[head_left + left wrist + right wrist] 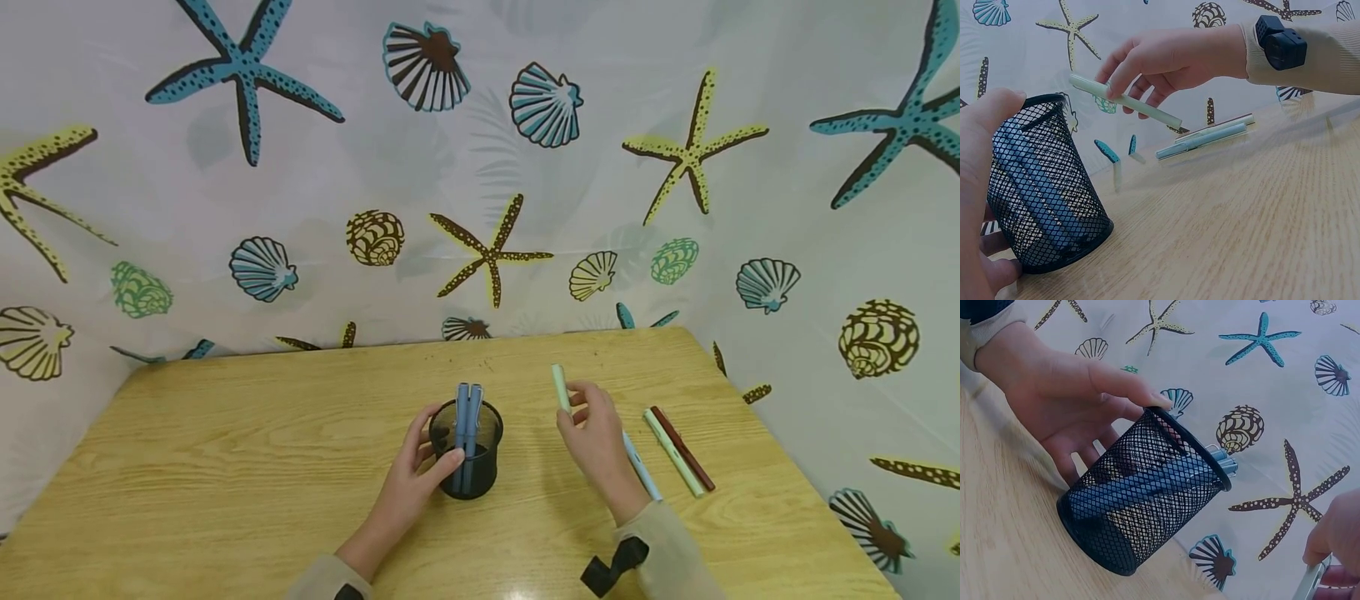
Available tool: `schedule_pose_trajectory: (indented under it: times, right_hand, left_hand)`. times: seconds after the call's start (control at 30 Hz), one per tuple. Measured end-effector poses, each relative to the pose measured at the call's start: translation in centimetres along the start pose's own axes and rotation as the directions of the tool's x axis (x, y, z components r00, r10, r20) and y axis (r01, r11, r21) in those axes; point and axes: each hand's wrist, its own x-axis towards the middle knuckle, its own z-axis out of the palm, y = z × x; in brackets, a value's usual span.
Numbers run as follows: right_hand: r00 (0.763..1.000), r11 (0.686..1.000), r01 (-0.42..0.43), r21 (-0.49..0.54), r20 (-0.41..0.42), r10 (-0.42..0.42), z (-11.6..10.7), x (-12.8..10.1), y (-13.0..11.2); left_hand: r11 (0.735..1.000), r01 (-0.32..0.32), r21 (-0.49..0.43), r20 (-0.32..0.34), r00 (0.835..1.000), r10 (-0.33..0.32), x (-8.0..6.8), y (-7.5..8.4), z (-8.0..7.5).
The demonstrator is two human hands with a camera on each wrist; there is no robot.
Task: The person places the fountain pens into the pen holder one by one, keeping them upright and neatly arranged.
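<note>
My left hand [405,475] grips a black mesh pen holder [486,475], its thumb over the near rim and its other fingers round the left side. Two blue pens [468,408] stand in the holder with their upper ends above the rim. To the right, my right hand [597,437] pinches a light green pen [560,385] above the table. In the left wrist view this green pen [1154,112] slants between thumb and fingers. The right wrist view shows the mesh holder [1141,494] with the left hand [1054,394] behind it.
On the wooden table [247,467], right of my right hand, lie a light blue pen [642,468], another light green pen [675,455] and a dark red pen [686,450]. Fabric [322,192] printed with starfish and shells hangs behind the table and along its right side.
</note>
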Motion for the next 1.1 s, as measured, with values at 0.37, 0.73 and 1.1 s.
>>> schedule_pose_trajectory:
  times: [0.37,0.73,1.1]
  right_hand:
    - [0.99,0.993,0.119,0.025,-0.078,-0.117,0.4,-0.1,-0.9]
    - [0.977,0.974,0.197,0.113,-0.101,-0.186,0.9,-0.3,-2.0]
    - [0.973,0.952,0.223,0.208,-0.113,-0.203,1.1,-0.4,-3.8]
  left_hand:
    - [1.0,0.022,0.011,0.028,0.999,-0.023,-1.1,3.2,0.1]
    - [1.0,0.022,0.008,0.028,0.999,-0.022,-1.2,3.4,0.0]
    - [1.0,0.02,0.006,0.035,0.999,-0.02,-1.2,3.4,0.1]
